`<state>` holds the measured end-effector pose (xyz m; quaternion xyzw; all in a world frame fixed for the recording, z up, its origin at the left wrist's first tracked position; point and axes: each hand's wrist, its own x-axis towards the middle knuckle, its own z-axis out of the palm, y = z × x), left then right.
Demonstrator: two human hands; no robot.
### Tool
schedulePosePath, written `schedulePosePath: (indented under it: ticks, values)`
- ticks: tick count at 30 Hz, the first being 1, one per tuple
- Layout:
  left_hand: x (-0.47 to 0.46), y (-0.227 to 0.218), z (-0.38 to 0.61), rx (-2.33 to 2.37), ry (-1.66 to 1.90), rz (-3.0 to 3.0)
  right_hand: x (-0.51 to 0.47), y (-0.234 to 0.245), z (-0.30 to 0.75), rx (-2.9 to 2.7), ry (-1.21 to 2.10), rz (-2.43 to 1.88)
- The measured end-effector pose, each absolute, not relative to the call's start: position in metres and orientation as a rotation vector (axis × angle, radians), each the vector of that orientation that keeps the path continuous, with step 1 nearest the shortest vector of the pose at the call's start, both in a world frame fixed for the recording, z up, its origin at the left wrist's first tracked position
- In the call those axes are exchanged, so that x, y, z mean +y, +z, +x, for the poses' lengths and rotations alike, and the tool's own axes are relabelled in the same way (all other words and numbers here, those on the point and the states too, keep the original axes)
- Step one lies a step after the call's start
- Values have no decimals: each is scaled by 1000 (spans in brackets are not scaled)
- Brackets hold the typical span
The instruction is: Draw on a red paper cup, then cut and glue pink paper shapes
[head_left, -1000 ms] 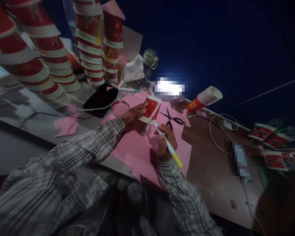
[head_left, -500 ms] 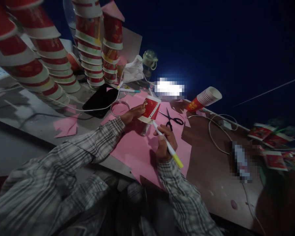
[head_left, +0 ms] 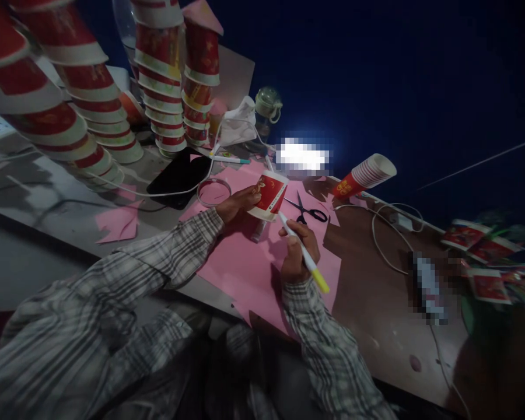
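Note:
My left hand [head_left: 240, 204] is closed around a red and white paper cup [head_left: 271, 193], which lies on its side in the grip above pink paper [head_left: 236, 262]. In my right hand [head_left: 300, 251] is a white marker [head_left: 306, 254] with a yellow end pointing down towards my wrist. The marker's tip is close to the cup's pale rim; whether they touch I cannot tell. Black-handled scissors [head_left: 306, 211] lie on the paper just beyond my right hand. A roll of tape [head_left: 214, 192] rests left of the cup.
Tall towers of stacked paper cups [head_left: 161, 81] rise at the left and back. A black tablet-like device [head_left: 179, 175] lies under a white cable. A nested cup stack [head_left: 365, 175] leans at the back right. A clear bottle [head_left: 268, 108] stands behind.
My right hand and the marker have shifted slightly to the right, drawing a little away from the cup. The cup has turned slightly in my left hand.

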<state>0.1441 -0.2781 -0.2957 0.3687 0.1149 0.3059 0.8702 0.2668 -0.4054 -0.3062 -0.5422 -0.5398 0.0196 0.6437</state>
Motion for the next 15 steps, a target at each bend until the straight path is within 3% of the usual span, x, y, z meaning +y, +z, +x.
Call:
schedulePosePath:
  ticks: [15]
  values:
    - [-281, -298, 147, 274, 713, 854, -404, -311, 267, -1402, -41, -1176]
